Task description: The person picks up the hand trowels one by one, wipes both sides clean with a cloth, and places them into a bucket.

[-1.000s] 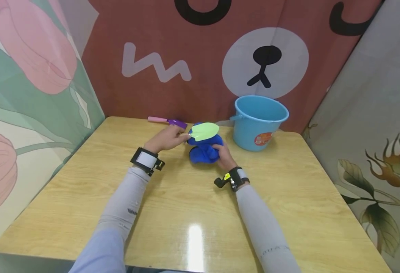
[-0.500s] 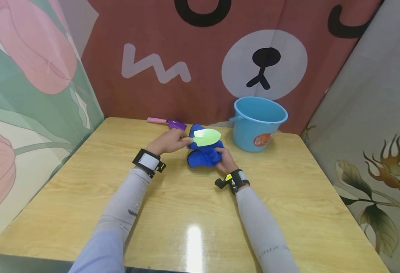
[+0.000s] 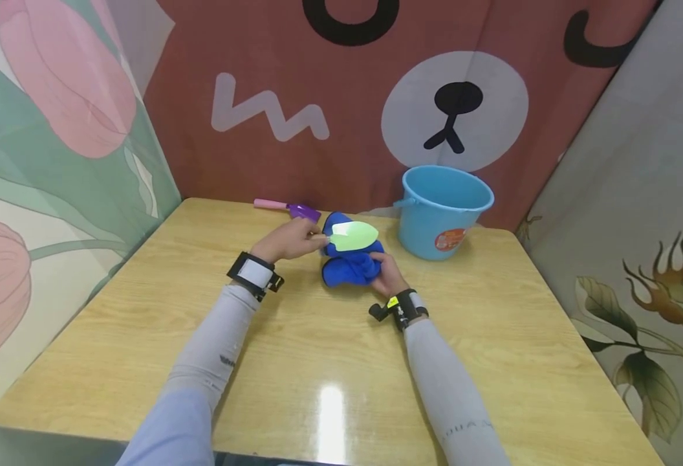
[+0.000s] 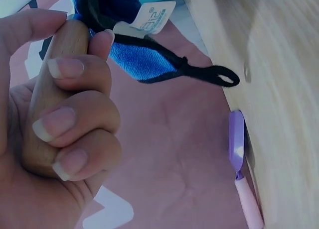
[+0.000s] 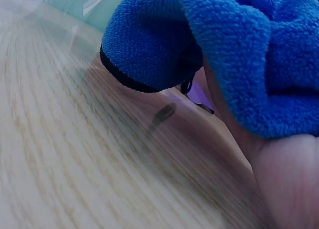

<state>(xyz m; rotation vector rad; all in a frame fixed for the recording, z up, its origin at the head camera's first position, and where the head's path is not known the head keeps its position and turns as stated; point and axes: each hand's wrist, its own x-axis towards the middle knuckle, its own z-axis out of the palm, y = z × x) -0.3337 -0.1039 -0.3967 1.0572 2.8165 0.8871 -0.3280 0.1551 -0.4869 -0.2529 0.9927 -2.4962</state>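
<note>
My left hand grips a small garden trowel by its wooden handle, fingers curled round it. The light green blade points right, over a blue terry cloth with black edging. In the left wrist view, the cloth shows a white label and a black hanging loop. My right hand grips the right side of the cloth. The folded cloth hides most of that hand in the right wrist view. Whether cloth and blade touch is hard to tell.
A light blue bucket stands upright at the back right of the wooden table. Behind my left hand, at the back edge, lies a second trowel with a purple blade and pink handle. Patterned cloth hangings close off the back and sides.
Both hands, with the trowel and the cloth, have come slightly nearer to me since one second ago. The blade has turned a little. Both grips stay the same.
</note>
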